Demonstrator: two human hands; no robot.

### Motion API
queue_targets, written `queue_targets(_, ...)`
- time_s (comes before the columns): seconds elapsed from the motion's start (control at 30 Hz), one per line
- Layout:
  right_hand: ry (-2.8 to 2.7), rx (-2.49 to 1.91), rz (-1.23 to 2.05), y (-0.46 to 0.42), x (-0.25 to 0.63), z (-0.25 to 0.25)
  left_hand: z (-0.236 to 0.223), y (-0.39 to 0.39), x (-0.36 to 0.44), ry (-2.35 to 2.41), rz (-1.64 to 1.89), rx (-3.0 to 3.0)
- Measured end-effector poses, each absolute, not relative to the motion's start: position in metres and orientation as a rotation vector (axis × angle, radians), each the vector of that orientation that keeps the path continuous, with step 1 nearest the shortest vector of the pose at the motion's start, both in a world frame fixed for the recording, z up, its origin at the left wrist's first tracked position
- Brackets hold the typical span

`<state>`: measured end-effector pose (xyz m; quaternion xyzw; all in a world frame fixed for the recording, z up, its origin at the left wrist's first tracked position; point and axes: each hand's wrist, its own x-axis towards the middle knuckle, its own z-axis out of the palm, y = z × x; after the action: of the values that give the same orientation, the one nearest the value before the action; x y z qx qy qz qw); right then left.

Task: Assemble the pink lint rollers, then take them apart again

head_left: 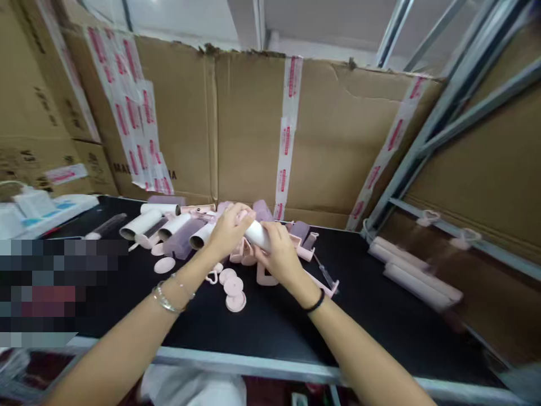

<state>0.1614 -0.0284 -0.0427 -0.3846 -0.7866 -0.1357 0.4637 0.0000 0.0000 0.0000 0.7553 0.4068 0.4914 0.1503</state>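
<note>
Hands (229,228) (279,248) hold a white tube (258,235), open tabletop (270,332) reaching the front edge (253,364).

And across the back runs a tall brown cardboard wall (249,135), its top edge ragged, dark letters printed low on the left! Red-and-white tape (285,152) streaks down it in strips, thickest at the left. Over to the right, a grey metal post (426,129) slants upward beside more cardboard. Far left now: a white power strip (59,210) lies on the black tabletop (359,316), a white plug (34,200) on it. Below, a pale metal edge (253,361) fronts the table.
</note>
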Motion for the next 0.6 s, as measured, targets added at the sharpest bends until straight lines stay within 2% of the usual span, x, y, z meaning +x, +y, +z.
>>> queue_targets(0.13, -1.983, -0.900, -0.361, -0.019, 0.160, -0.052, -0.022, 0.011, -0.004, 1.171, 1.454, 2.009)
queue_targets(0.27, -2.004, -0.906, -0.424, -0.023, 0.158, -0.053, -0.036, 0.008, -0.013, 0.943, 1.299, 1.772)
queue_targets(0.6, -2.059, -0.952, -0.438, -0.038, 0.157, -0.038, -0.019, -0.004, -0.022, 0.962, 1.248, 1.966)
